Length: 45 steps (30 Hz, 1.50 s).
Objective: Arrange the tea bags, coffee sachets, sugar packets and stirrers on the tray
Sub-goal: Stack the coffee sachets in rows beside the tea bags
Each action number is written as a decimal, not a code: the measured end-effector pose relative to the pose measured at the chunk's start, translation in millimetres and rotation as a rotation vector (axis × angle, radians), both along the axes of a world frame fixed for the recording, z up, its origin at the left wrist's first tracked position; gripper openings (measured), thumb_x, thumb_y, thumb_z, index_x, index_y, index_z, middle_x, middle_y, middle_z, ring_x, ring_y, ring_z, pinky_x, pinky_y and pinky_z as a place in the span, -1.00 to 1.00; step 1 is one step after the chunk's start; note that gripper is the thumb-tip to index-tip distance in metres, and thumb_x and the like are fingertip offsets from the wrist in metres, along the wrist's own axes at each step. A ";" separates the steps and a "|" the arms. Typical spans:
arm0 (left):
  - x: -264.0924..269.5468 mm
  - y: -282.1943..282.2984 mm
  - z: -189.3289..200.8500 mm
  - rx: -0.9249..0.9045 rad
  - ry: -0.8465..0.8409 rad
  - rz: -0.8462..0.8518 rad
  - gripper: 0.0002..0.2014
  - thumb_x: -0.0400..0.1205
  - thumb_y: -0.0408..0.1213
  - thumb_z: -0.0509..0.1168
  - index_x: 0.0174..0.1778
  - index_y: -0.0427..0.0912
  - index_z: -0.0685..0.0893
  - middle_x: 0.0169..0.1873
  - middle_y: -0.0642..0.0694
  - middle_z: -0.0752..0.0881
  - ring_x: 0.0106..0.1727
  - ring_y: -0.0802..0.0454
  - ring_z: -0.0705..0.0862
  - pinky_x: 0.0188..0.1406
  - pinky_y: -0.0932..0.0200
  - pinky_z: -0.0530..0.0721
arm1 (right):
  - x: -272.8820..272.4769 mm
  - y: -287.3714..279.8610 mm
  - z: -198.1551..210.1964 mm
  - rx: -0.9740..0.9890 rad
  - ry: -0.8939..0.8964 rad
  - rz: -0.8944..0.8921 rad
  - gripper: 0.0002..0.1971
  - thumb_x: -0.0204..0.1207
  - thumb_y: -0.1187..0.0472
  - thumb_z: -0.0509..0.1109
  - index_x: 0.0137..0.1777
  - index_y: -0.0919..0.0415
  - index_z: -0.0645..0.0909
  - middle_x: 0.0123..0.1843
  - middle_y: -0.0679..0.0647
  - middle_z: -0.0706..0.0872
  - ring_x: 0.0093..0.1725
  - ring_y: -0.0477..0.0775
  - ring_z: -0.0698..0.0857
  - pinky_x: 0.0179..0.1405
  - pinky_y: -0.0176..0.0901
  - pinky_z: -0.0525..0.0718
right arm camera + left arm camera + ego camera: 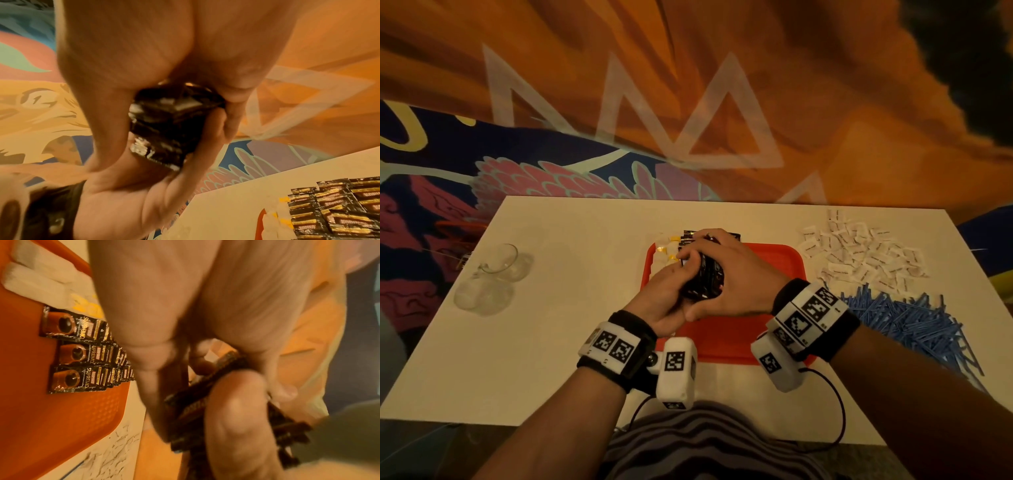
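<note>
1. Your left hand [666, 294] and right hand [732, 274] meet over the tray [784, 260], fingers curled round one bundle of coffee sachets [703, 277]; gripping from both sides likely squares the stack for dealing out.
2. Beyond your fingers, laid sachets [76, 350] overlap in rows beside the tea bags [37, 277], so the bundle probably continues those rows.
3. Right of your right hand, the sugar packets [859, 253] and stirrers [907, 318] lie heaped on the desk [571, 274], not yet arranged.
</note>
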<state>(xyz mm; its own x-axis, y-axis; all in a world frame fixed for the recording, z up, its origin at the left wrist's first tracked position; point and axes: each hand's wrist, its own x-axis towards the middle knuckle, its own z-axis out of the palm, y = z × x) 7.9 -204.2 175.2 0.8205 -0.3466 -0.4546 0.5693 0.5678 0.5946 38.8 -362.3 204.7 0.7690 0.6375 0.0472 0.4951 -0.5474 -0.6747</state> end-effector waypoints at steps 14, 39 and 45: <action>1.2 -16.5 -0.1 -0.093 -0.015 0.000 -0.39 0.47 -0.15 0.48 0.45 -0.20 0.57 0.15 -0.25 0.74 0.15 -0.11 0.78 -0.04 0.02 0.81 | -2.6 -7.4 3.5 -0.016 0.106 0.033 0.09 0.08 -0.14 0.74 0.58 -0.21 0.19 0.50 -0.11 0.45 0.46 -0.12 0.45 0.47 -0.17 0.45; 14.6 -10.5 -0.4 -0.111 0.048 0.077 -0.65 0.65 -0.15 0.33 0.33 -0.16 0.72 0.16 -0.31 0.78 0.09 -0.18 0.81 0.11 -0.09 0.77 | 5.0 -6.5 -5.9 0.044 0.335 -0.115 0.26 0.04 -0.17 0.75 0.67 -0.18 0.01 0.59 -0.08 0.27 0.53 -0.09 0.36 0.51 -0.05 0.47; 17.4 1.9 -12.7 -0.150 -0.003 0.116 -0.77 0.65 -0.12 0.28 0.17 -0.03 0.72 0.19 -0.27 0.77 0.10 -0.21 0.79 0.00 -0.10 0.82 | 6.7 -14.7 -5.9 0.361 0.606 -0.440 -0.45 0.37 0.12 0.63 0.34 0.05 0.52 0.10 0.00 0.64 0.00 -0.03 0.73 0.04 -0.04 0.75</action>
<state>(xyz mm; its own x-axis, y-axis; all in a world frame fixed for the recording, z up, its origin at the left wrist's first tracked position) 25.3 -202.3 162.5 0.8603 -0.3135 -0.4020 0.4931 0.7118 0.5002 45.5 -377.0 198.9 0.9023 0.2981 -0.3114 -0.2192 -0.3047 -0.9269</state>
